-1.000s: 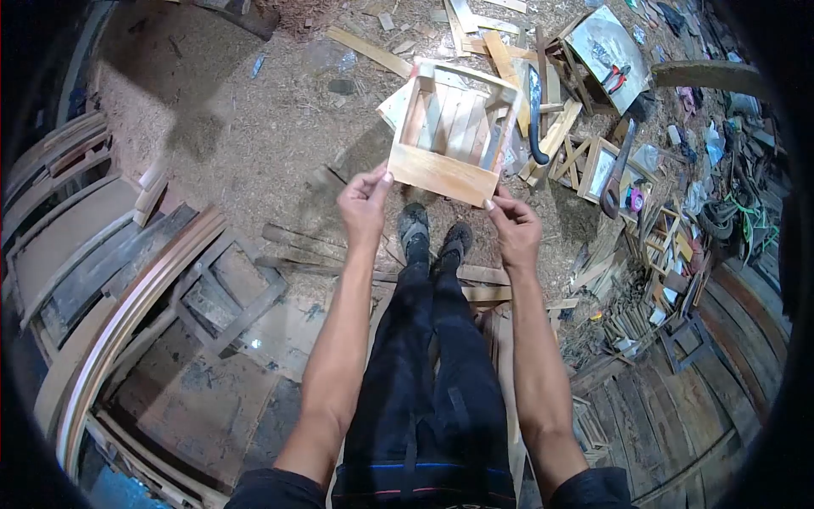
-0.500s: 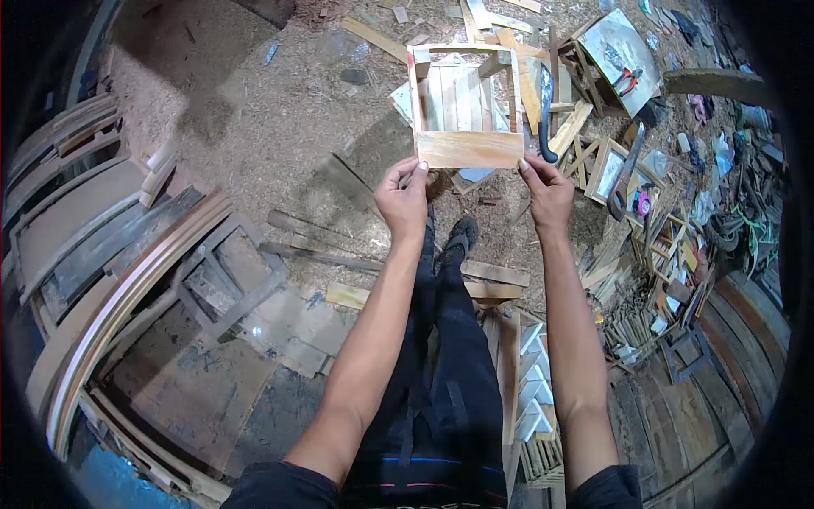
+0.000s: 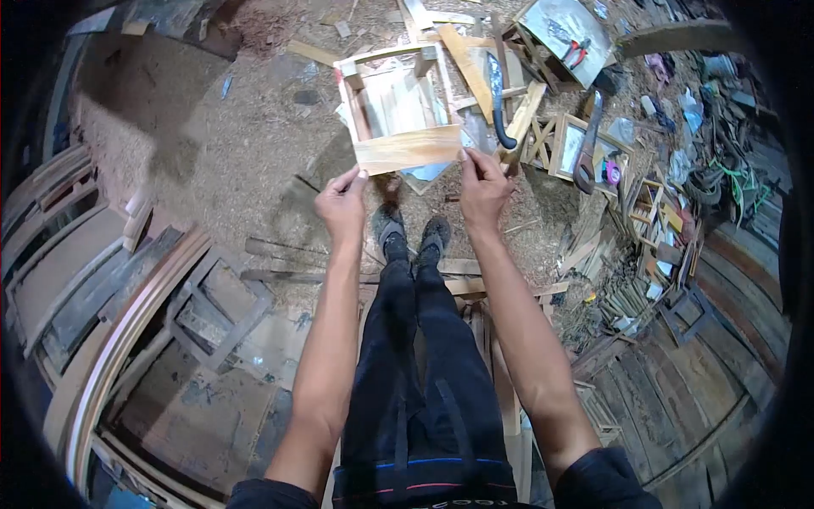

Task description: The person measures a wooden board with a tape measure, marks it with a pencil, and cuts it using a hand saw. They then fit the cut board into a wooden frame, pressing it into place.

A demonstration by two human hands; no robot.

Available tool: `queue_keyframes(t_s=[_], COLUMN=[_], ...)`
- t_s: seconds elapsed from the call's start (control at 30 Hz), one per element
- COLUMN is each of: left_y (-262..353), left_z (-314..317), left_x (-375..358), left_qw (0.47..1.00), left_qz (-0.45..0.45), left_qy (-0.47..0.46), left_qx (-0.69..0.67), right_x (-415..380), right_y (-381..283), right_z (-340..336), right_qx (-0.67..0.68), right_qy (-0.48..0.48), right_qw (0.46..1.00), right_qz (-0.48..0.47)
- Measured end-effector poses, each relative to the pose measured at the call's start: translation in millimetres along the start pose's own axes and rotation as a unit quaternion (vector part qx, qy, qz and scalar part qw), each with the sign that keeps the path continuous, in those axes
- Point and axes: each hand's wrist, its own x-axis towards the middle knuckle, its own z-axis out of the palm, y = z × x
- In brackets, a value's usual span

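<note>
A thin, pale wooden board (image 3: pixel 409 150) spans my two hands, its right end slightly higher in the view. My left hand (image 3: pixel 342 204) pinches its left near corner between thumb and fingers. At the opposite end, my right hand (image 3: pixel 486 191) grips the right near corner the same way. Just beyond, the board overlaps the near side of an open wooden frame (image 3: pixel 390 54) with corner blocks. Through that frame show several light slats.
Right of the frame are a dark-handled saw (image 3: pixel 498 106), a second saw (image 3: pixel 587 146) and a pink tape measure (image 3: pixel 610 172). Red pliers (image 3: pixel 578 53) lie on a pale-topped box (image 3: pixel 551 34). Wood scraps litter the right side; curved timber (image 3: pixel 127 322) is stacked left.
The view has swung, so the board, frame and surroundings sit further left and slightly tilted. Both my feet now show side by side. My hands keep hold of the board.
</note>
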Motion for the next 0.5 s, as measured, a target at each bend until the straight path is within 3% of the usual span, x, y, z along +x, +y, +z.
queue_keyframes(t_s=[0.13,0.2,0.27,0.5], left_y=[4.2,0.8,4.3,13.1], left_z=[2.3,1.9,1.1,0.0], left_x=[1.2,4.3,2.9,-1.0], left_qw=[0.995,1.000,0.999,0.996], left_qz=[-0.078,0.017,0.025,0.038], left_qy=[0.007,0.017,0.014,-0.003], left_qx=[-0.055,-0.005,0.025,0.082], right_x=[-5.7,-5.5,-5.0,-3.3], right_y=[-8.0,-3.7,-4.1,3.2], right_z=[5.0,7.8,8.2,7.2], right_qx=[-0.009,0.012,0.019,0.027], right_qy=[0.026,0.041,0.051,0.051], right_qw=[1.000,0.999,0.996,0.996], right_qz=[0.009,0.025,0.069,0.070])
